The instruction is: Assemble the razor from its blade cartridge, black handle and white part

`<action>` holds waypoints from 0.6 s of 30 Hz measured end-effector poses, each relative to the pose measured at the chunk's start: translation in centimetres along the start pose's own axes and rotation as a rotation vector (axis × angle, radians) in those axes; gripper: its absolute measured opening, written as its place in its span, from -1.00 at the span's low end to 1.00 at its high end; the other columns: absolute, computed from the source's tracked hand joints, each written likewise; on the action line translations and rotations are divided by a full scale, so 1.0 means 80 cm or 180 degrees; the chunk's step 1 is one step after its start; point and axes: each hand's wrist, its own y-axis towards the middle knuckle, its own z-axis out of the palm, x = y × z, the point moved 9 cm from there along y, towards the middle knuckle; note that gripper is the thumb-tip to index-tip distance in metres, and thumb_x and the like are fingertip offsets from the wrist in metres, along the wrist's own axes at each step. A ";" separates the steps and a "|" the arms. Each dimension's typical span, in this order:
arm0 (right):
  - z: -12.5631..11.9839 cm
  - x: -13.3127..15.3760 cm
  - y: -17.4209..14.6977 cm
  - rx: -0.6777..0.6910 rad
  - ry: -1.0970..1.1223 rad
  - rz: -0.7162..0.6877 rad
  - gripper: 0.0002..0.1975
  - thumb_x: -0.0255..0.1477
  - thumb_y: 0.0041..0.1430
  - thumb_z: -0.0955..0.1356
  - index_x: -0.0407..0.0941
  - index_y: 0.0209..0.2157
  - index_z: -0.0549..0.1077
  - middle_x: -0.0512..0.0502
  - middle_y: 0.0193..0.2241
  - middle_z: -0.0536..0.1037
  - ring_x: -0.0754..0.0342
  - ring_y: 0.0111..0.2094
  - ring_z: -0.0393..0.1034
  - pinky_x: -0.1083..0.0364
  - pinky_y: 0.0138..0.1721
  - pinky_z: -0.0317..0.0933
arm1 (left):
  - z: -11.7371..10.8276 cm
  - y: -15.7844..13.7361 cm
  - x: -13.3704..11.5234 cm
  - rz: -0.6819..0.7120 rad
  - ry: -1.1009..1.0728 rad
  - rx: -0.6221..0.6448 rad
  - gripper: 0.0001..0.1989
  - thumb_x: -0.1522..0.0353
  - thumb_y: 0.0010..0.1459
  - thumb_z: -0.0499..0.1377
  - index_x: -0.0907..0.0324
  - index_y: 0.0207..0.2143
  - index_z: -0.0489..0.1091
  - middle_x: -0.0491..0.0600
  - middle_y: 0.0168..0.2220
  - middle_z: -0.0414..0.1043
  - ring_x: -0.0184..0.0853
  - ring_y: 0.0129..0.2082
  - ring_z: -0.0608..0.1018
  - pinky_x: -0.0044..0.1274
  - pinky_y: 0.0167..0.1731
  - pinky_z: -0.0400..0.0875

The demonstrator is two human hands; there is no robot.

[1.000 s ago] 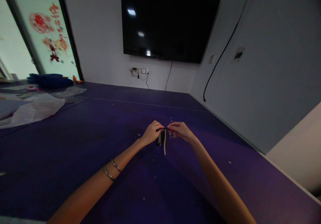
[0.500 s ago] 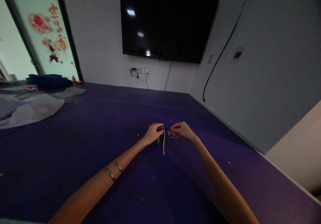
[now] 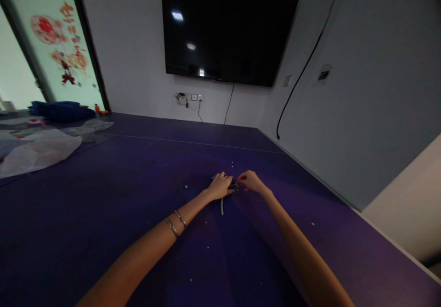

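My left hand (image 3: 220, 186) lies palm down on the purple surface, its thumb and fingers around a small dark patterned piece (image 3: 234, 186) that pokes out toward the right. Its kind is too small to make out. A thin pale strip (image 3: 222, 207) runs toward me from under this hand. Past the fingertips, a bit of a thin dark item (image 3: 212, 177) shows; the rest is covered. Just right of the patterned piece is my right hand (image 3: 251, 181), thumb and fingers pinched together. Whatever may be between those fingertips cannot be made out.
Small white scraps (image 3: 186, 186) dot the purple surface (image 3: 155, 169). At the left lie crumpled clear plastic sheeting (image 3: 51, 148), a blue cloth bundle (image 3: 62, 110) and a small orange object (image 3: 99, 109). A black cable (image 3: 292, 93) hangs along the right wall; a television (image 3: 227, 34) is mounted ahead.
My left hand has turned palm down and lowered over the small items, covering most of them. The dark thin piece between both hands no longer shows; my right hand has drawn slightly apart.
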 end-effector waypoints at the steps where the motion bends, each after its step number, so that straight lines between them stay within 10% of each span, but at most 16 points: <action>1: 0.001 -0.001 0.000 0.0016 0.0003 -0.0007 -0.84 -0.56 -0.06 0.31 -0.25 -0.43 0.54 -0.06 -0.56 0.50 0.24 -0.66 0.29 0.31 -0.75 0.20 | 0.002 0.000 -0.001 0.0003 0.0025 0.0032 -0.53 0.19 0.10 0.08 0.25 0.02 0.20 0.10 -0.14 0.39 -0.15 -0.07 0.31 -0.42 -0.13 0.17; 18: 0.015 -0.007 -0.001 0.0006 -0.0279 -0.0101 -0.80 -0.54 -0.05 0.28 -0.22 -0.42 0.55 -0.04 -0.53 0.54 0.24 -0.69 0.30 0.32 -0.77 0.14 | 0.018 0.005 0.002 -0.0089 0.0056 0.0074 -0.63 0.28 0.14 0.03 0.25 -0.01 0.20 0.12 -0.12 0.37 -0.14 -0.04 0.28 -0.36 -0.09 0.13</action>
